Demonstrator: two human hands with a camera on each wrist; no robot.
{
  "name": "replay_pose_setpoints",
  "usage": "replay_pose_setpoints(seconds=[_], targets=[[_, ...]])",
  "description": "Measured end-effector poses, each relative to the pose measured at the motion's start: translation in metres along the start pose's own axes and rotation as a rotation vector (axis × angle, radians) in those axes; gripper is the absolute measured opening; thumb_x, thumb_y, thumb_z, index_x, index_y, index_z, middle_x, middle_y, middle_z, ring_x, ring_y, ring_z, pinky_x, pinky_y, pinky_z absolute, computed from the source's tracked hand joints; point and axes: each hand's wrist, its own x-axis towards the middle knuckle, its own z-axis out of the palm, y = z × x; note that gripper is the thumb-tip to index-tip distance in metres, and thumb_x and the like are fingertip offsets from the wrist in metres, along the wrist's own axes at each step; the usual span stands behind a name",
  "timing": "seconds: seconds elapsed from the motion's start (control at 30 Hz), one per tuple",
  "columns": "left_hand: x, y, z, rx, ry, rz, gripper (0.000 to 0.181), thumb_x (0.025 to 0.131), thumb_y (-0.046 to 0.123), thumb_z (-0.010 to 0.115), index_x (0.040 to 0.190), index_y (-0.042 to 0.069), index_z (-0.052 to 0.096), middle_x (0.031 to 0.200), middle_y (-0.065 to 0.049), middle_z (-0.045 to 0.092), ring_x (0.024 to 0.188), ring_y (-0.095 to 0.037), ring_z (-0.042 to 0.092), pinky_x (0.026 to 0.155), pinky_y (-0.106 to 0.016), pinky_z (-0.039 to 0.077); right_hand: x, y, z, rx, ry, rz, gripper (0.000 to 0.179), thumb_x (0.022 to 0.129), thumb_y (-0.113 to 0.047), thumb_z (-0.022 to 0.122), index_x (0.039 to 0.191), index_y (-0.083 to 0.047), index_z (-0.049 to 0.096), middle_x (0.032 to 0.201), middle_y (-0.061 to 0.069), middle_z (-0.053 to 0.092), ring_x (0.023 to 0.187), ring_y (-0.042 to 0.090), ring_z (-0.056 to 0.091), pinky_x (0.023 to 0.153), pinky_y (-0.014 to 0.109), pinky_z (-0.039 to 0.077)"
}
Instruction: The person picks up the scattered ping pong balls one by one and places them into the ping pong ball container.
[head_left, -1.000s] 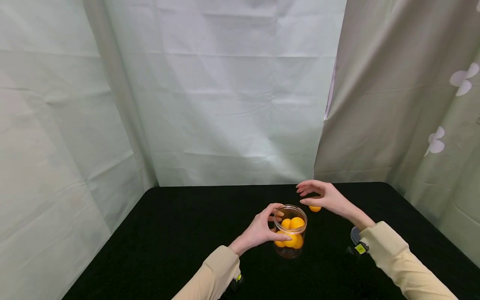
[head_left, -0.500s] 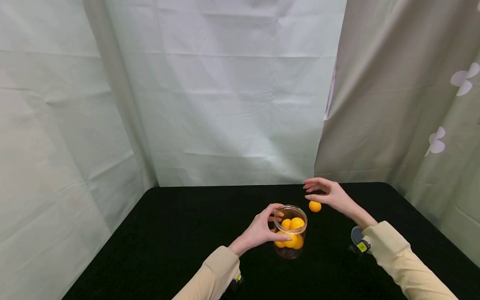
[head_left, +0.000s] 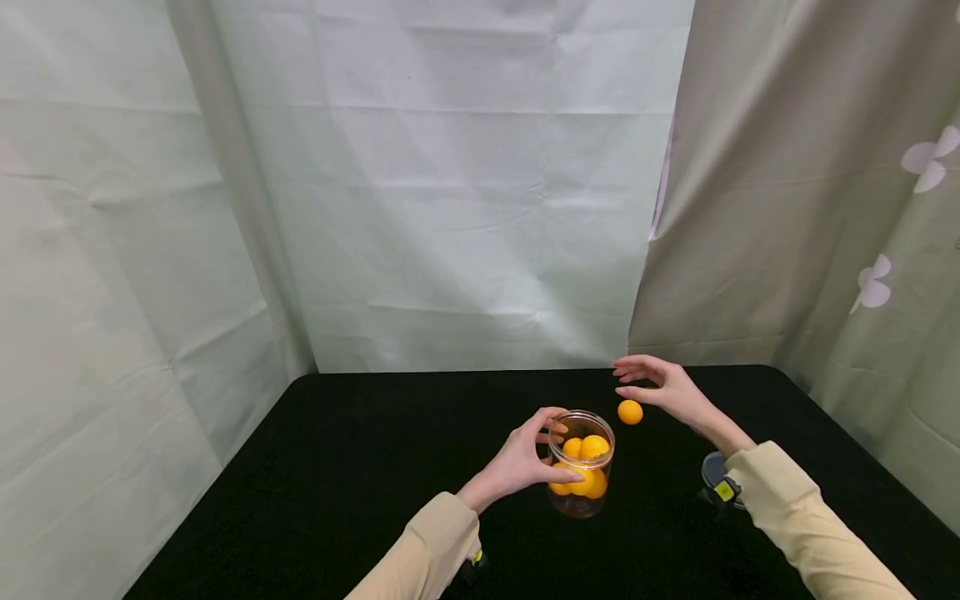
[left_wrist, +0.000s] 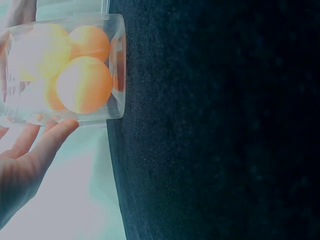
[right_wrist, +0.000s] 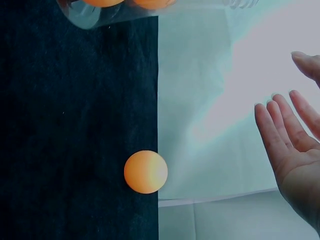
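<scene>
In the head view my left hand (head_left: 517, 458) grips a clear jar (head_left: 579, 507) round its upper side, thumb in front and fingers behind. Several orange balls (left_wrist: 85, 85) lie inside the jar, which stands upright with its mouth uncovered. One loose orange ball (head_left: 630, 412) sits on the black table to the right of the jar. Above that ball hovers my right hand (head_left: 667, 392), its fingers loosely bent and apart from it. The right wrist view confirms a gap between the right hand (right_wrist: 295, 135) and the loose ball (right_wrist: 145, 172).
A dark round lid-like disc (head_left: 712, 471) lies partly under my right forearm. The black table (head_left: 360, 475) reaches back to pale hanging cloth (head_left: 465, 208), with a beige curtain (head_left: 750, 208) at the right.
My right hand has drawn back and to the right, off the loose ball, which now shows whole. The left hand and the jar have kept their place.
</scene>
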Motion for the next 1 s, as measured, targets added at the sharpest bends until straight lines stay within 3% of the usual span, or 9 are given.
replay_pose_setpoints(seconds=[0.17, 0.4, 0.7, 1.0], targets=[[0.0, -0.001, 0.0, -0.004, 0.001, -0.001, 0.068, 0.072, 0.026, 0.076, 0.128, 0.027, 0.038, 0.118, -0.001, 0.045, 0.102, -0.019, 0.048, 0.074, -0.03, 0.047, 0.0, 0.006, -0.002, -0.02, 0.025, 0.034, 0.042, 0.086, -0.014, 0.063, 0.122, 0.002, 0.048, 0.115, 0.017, 0.053, 0.101, 0.034, 0.05, 0.082, 0.038, 0.044], [-0.001, 0.005, -0.001, -0.001, 0.003, 0.002, 0.069, 0.071, 0.023, 0.076, 0.129, 0.024, 0.038, 0.118, -0.003, 0.045, 0.103, -0.022, 0.048, 0.075, -0.032, 0.046, -0.002, 0.004, -0.001, -0.025, 0.05, 0.084, 0.043, 0.087, -0.011, 0.061, 0.123, 0.005, 0.046, 0.12, 0.024, 0.048, 0.104, 0.04, 0.046, 0.085, 0.051, 0.04], [0.002, -0.001, 0.001, 0.01, 0.006, -0.001, 0.069, 0.071, 0.025, 0.076, 0.128, 0.026, 0.038, 0.117, -0.002, 0.045, 0.102, -0.018, 0.047, 0.073, -0.028, 0.046, -0.005, -0.007, 0.0, -0.027, 0.068, 0.121, 0.043, 0.088, -0.008, 0.059, 0.124, 0.009, 0.043, 0.123, 0.03, 0.044, 0.104, 0.04, 0.046, 0.085, 0.053, 0.038], [0.002, -0.002, 0.001, -0.002, 0.006, -0.01, 0.068, 0.072, 0.024, 0.076, 0.129, 0.026, 0.038, 0.118, -0.002, 0.044, 0.102, -0.02, 0.048, 0.073, -0.028, 0.047, -0.001, 0.032, -0.004, -0.031, 0.085, 0.129, 0.046, 0.087, -0.016, 0.062, 0.125, 0.002, 0.045, 0.124, 0.022, 0.046, 0.106, 0.04, 0.045, 0.085, 0.051, 0.039]])
